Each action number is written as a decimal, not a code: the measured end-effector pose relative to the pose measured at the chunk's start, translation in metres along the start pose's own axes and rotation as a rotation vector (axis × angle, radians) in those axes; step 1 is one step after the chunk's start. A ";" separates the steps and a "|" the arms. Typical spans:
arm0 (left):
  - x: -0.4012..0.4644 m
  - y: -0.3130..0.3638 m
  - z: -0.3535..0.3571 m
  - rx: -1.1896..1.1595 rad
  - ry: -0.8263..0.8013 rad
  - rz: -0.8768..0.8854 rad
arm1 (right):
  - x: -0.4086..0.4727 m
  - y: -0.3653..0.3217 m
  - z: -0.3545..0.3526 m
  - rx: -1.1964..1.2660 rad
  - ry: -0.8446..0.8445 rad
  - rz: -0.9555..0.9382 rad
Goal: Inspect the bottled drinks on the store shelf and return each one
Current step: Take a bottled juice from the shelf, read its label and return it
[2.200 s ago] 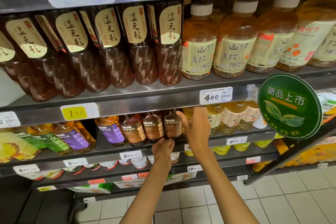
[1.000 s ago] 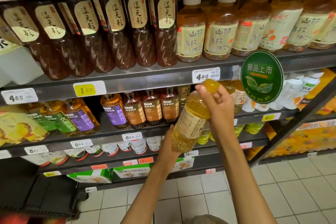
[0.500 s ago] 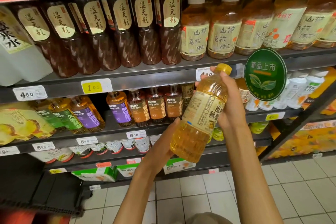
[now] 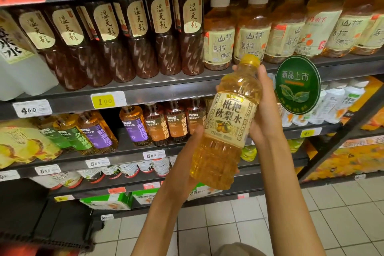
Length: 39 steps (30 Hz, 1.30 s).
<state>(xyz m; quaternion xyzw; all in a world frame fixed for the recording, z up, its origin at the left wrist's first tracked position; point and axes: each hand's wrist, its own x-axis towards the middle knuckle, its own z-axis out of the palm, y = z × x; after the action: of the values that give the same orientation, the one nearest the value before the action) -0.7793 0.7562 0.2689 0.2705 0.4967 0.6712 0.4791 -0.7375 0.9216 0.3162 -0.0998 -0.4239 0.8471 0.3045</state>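
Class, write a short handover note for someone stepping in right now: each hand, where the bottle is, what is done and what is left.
Left hand: grips the lower part of the yellow bottle.
Right hand: grips its upper part, just below the cap.
Bottle: held in front of the shelves, tilted, label facing the camera.
Done: bottle is off the shelf and under inspection.
Left: return it to the middle shelf, then check the other drinks.

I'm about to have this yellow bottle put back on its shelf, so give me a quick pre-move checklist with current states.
1. Yellow bottle held by both hands: ok.
2. Right hand grip round the upper body: ok.
3. Left hand supporting the lower part: ok.
4. Cap on: ok.
5. Label facing the camera, readable: ok.
6. Free slot on the middle shelf behind the bottle: cannot tell, hidden.
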 end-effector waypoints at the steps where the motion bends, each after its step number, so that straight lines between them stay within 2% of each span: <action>1: -0.001 -0.001 0.001 0.029 0.003 -0.005 | -0.001 0.002 0.001 0.069 -0.017 0.025; 4: 0.000 -0.001 0.006 0.155 0.048 -0.036 | -0.004 0.002 -0.001 0.160 -0.046 0.028; 7: 0.003 0.007 0.005 0.332 0.043 -0.043 | -0.007 -0.005 -0.002 0.077 0.024 -0.053; 12: 0.003 0.007 0.012 0.370 0.086 0.022 | -0.010 -0.007 -0.001 -0.105 0.158 -0.102; 16: -0.002 0.003 0.009 0.169 0.039 0.003 | -0.010 -0.014 -0.002 -0.130 0.106 -0.053; 19: -0.005 0.002 0.009 -0.165 -0.120 -0.088 | -0.009 -0.014 0.000 0.057 0.004 0.028; 21: -0.005 0.003 0.010 -0.249 -0.202 -0.174 | -0.008 -0.009 0.003 0.198 -0.074 0.084; 24: -0.005 -0.001 0.007 -0.020 -0.111 -0.113 | -0.006 -0.009 0.007 0.195 -0.139 0.080; 26: -0.005 0.003 0.004 0.168 -0.046 -0.064 | -0.003 -0.014 0.009 0.039 -0.093 0.051; 29: -0.003 0.002 0.001 0.250 0.020 -0.010 | 0.000 -0.014 0.011 -0.129 -0.027 0.000; 33: -0.003 -0.001 0.002 0.054 0.076 -0.040 | 0.003 -0.010 0.013 -0.203 -0.060 0.019; 37: -0.008 -0.002 -0.005 -0.271 -0.096 -0.109 | 0.006 -0.007 0.010 0.080 -0.201 0.141; 39: -0.009 -0.004 -0.005 -0.315 -0.157 -0.167 | 0.005 -0.002 0.009 0.198 -0.269 0.183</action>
<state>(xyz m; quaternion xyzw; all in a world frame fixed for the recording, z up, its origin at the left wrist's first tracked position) -0.7782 0.7465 0.2644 0.2017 0.3675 0.6751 0.6070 -0.7446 0.9189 0.3238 0.0065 -0.3647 0.9145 0.1752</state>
